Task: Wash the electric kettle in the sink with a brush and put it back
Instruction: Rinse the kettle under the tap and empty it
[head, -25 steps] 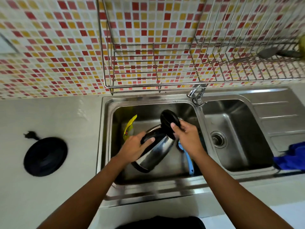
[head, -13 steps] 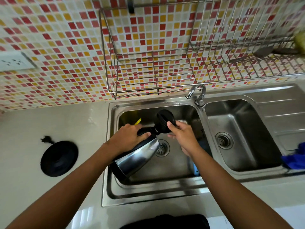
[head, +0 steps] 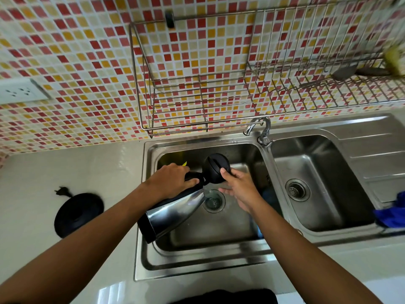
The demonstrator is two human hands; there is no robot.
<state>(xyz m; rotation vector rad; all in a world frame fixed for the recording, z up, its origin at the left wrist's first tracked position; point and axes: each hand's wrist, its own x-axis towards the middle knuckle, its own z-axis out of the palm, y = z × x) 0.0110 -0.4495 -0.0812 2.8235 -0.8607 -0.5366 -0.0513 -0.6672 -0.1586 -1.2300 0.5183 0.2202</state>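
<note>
Kettle (head: 175,211): steel, tipped mouth-down over the left basin of the sink (head: 149,255), above the drain (head: 213,201)
Left hand (head: 173,179): fingers wrapped round the black handle (head: 194,176)
Lid (head: 217,170): swung open
Right hand (head: 238,185): thumb pinching the lid's edge, other fingers loose beneath
Base (head: 79,212): black, on the desk (head: 65,167) left of the sink, plug (head: 62,191) beside it

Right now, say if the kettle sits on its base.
No, the left hand holds the kettle tilted over the sink, off the base.
</note>
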